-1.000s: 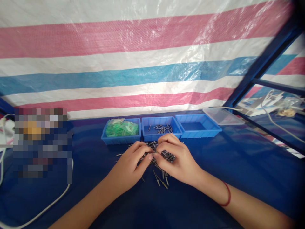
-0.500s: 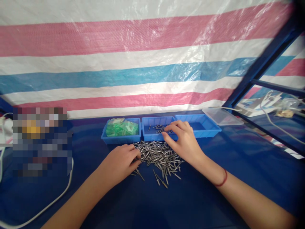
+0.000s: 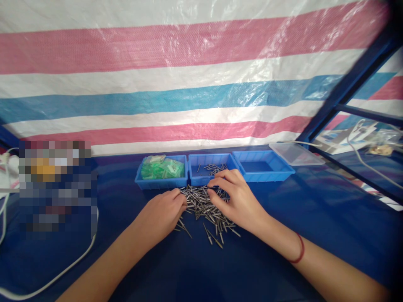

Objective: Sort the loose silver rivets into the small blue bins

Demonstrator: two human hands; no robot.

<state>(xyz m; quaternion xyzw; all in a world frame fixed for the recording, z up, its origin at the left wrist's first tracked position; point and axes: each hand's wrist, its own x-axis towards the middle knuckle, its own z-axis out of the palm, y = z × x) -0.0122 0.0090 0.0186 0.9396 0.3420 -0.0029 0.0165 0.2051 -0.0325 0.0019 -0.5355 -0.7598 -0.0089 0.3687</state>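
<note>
A pile of silver pop rivets [image 3: 201, 202] lies on the blue table in front of the bins. My left hand [image 3: 166, 206] is at the pile's left edge with its fingers curled in; what they hold, if anything, is hidden. Over the right part of the pile is my right hand [image 3: 234, 199], thumb and fingers apart, fingertips near the rivets and nothing visible between them. Behind the pile stands the middle blue bin [image 3: 197, 180], with some rivets on its floor toward the right side.
Left of the middle bin, another blue bin [image 3: 162, 183] holds green plastic packets [image 3: 163, 168]. A third blue bin [image 3: 267, 175] stands to the right, beside a clear plastic lid [image 3: 296, 154]. A white cable [image 3: 75, 264] curves across the table's left side. A blue metal frame [image 3: 330, 98] rises at right.
My right hand has drawn back from the middle bin to the pile, and more rivets show in that bin. My left hand stays at the pile's left edge, its fingers more closed.
</note>
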